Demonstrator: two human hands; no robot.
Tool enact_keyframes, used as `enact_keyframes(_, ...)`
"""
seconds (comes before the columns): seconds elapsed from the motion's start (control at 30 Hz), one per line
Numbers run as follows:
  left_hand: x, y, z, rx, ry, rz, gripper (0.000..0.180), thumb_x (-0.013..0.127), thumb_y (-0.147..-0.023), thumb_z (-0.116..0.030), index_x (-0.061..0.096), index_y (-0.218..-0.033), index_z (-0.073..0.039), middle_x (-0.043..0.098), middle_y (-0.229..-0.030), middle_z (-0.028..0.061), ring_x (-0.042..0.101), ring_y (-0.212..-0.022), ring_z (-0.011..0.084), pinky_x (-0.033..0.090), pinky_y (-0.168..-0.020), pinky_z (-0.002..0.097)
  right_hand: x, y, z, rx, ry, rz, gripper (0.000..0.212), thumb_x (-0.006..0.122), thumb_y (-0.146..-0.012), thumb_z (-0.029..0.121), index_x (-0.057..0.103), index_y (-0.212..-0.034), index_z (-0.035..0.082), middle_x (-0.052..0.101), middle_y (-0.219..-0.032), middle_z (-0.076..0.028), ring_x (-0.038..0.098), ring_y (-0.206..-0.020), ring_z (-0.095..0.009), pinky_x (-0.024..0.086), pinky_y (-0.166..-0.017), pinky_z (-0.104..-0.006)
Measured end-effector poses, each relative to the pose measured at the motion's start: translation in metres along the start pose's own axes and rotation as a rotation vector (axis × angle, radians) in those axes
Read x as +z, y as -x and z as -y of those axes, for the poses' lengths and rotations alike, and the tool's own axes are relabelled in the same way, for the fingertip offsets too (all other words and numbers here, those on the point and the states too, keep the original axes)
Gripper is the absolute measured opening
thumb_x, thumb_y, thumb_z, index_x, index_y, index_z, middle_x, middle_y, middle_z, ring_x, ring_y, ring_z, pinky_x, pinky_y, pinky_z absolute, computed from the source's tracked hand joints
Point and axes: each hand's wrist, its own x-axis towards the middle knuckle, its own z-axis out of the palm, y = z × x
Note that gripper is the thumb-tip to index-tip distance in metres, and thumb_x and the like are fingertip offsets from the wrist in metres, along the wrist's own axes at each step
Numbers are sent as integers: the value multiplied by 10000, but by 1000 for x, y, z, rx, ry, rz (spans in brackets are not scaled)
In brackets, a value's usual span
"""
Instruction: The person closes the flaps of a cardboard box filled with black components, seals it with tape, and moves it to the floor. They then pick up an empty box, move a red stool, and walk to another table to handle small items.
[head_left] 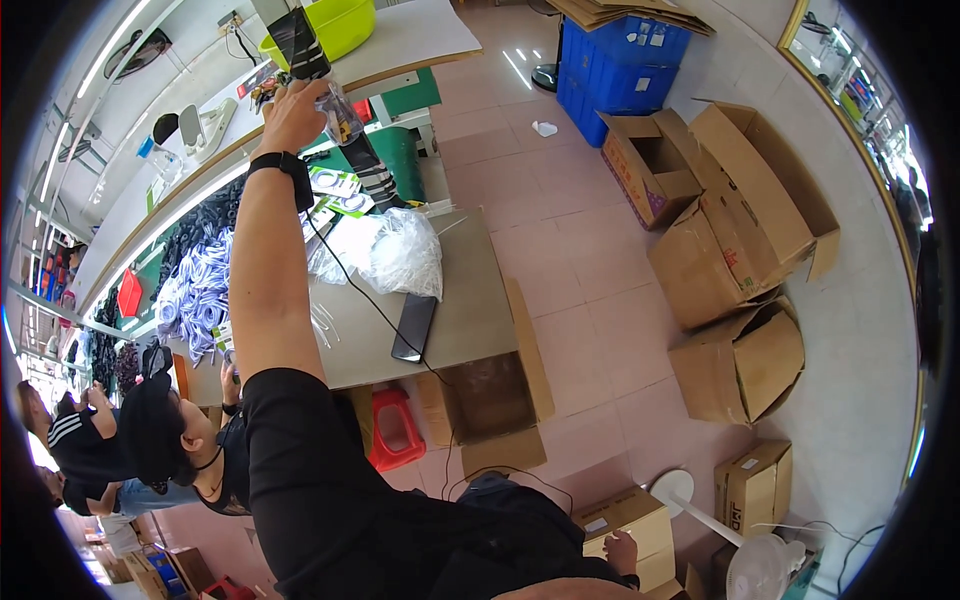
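Note:
My left hand [295,117], a black band on its wrist, reaches up to the shelf edge beside a dark, striped, plastic-wrapped post [365,160]. Its fingers curl over a spot among small items [262,82]; what they hold is hidden. A thin dark cord [345,262] appears to run from that wrist across the bench. Low in the picture hangs my right hand [621,550], fingers loosely apart, nothing visible in it. Below the left hand, the bench bears white-purple cable coils [195,290], clear plastic bags [395,250], green-and-white packages [340,190] and a black phone [413,327].
A lime basin [342,28] sits on the upper shelf. An open carton [490,395] and a red stool [396,430] stand against the bench. Cardboard boxes [735,235], blue crates [625,65] and a white fan [762,565] are at right. Another person [160,430] is at left.

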Motion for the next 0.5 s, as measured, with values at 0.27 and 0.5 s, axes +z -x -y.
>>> enact_keyframes(0.27, 5, -10, 24, 16, 7, -2, 345, 586, -812, -63, 681, -1099, -230, 570, -1191, 62, 488, -1201, 303, 363, -985, 494, 5, -4, -12, -25, 17, 3, 308, 653, -831, 175, 633, -1051, -40, 691, -725, -128, 675, -655, -202, 526, -635, -321)
enact_keyframes(0.5, -2, -18, 28, 63, -67, 79, 313, 597, -824, -31, 695, -1058, -214, 573, -1201, 64, 494, -1188, 300, 379, -977, 505, 4, -1, -4, -51, 72, -6, 293, 653, -840, 187, 641, -1053, -14, 694, -732, -120, 684, -664, -203, 537, -650, -327)
